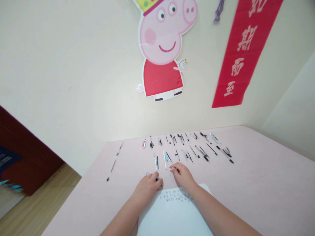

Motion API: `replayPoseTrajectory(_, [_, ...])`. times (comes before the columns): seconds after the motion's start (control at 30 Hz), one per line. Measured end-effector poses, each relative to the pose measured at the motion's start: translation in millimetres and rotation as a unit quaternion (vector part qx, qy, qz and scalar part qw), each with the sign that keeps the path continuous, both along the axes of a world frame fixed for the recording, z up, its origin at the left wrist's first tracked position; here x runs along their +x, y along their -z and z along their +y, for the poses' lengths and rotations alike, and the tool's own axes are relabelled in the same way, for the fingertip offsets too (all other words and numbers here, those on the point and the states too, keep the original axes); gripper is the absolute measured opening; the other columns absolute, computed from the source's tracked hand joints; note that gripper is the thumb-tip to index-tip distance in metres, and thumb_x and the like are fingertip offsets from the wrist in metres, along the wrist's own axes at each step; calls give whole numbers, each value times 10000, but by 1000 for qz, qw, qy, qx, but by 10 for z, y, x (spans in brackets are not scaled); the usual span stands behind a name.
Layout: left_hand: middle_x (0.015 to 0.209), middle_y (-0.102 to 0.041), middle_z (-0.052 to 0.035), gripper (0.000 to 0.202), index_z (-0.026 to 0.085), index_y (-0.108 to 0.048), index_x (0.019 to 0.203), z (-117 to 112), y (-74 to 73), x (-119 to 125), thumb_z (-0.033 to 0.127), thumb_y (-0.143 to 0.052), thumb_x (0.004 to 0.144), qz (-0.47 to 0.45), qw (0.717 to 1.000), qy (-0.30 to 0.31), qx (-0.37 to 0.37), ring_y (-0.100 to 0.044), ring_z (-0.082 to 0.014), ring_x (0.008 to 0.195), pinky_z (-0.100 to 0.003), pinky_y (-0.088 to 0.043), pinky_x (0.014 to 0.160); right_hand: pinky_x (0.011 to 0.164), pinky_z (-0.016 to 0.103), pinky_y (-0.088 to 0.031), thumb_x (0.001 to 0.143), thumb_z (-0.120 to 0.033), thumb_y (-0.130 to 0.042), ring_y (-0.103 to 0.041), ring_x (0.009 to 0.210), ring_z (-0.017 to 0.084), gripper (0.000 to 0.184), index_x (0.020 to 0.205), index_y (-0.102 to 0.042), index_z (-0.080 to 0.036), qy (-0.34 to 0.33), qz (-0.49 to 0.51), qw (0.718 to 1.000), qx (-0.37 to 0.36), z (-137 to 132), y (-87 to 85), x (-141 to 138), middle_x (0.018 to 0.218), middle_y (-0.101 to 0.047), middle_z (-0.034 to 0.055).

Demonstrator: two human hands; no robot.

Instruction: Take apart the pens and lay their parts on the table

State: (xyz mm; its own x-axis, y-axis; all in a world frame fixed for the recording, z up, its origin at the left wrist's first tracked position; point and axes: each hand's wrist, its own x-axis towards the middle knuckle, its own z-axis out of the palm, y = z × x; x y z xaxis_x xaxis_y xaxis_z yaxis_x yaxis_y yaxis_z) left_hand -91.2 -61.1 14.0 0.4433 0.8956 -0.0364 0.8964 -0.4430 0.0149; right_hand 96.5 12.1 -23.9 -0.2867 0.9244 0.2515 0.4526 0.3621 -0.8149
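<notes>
My left hand rests on the pink tabletop with its fingers curled down over small clear and dark pieces, mostly hidden beneath them. A little to the right, my right hand is closed in a pinch, and whatever is between its fingertips is too small to name. Just beyond the hands lie a white pen, a clear pen and a blue pen part. Under my forearms lies a white board with rows of small dark marks near its far edge.
Pens and pen parts lie in two rows toward the wall, among them a red-and-white piece and a black-capped pen. Far left is a long line of pen parts. The pink table meets a wall bearing a pig cutout and red banner.
</notes>
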Motion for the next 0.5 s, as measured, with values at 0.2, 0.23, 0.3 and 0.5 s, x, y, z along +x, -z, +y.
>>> replayPoseTrajectory(0.2, [1178, -491, -59, 245, 249, -519, 1048, -12, -8, -260, 152, -420, 846, -13, 1000, -22, -4, -508, -187, 987, -308, -405, 820, 765, 278, -433, 802, -159, -462, -580, 821, 170, 199, 836, -657, -176, 2, 4, 1000, -5, 2, 9, 1, 851, -629, 52])
replayPoseTrajectory(0.23, [1191, -485, -56, 255, 249, -522, 1043, -2, -11, -308, 137, -418, 839, -17, 999, -33, 0, -502, -186, 1002, -310, -399, 832, 762, 277, -432, 800, -159, -464, -580, 818, 170, 198, 834, -658, -176, 1, 5, 1000, -6, 2, 9, 1, 850, -630, 53])
replayPoseTrajectory(0.3, [1208, -475, -50, 278, 251, -526, 1032, 27, -12, -405, 107, -408, 826, -30, 998, -50, 12, -492, -182, 1025, -312, -388, 857, 757, 276, -431, 795, -155, -465, -581, 814, 171, 198, 826, -659, -172, 1, 7, 1000, -8, 0, 5, 0, 846, -631, 55])
replayPoseTrajectory(0.5, [1158, -499, -45, 215, 242, -551, 922, 148, -4, -639, 114, -418, 811, -55, 995, -72, 29, -498, -179, 1012, -303, -382, 865, 759, 285, -426, 788, -164, -462, -581, 818, 178, 206, 821, -665, -169, -2, 13, 1000, -7, 1, 5, -1, 844, -632, 59])
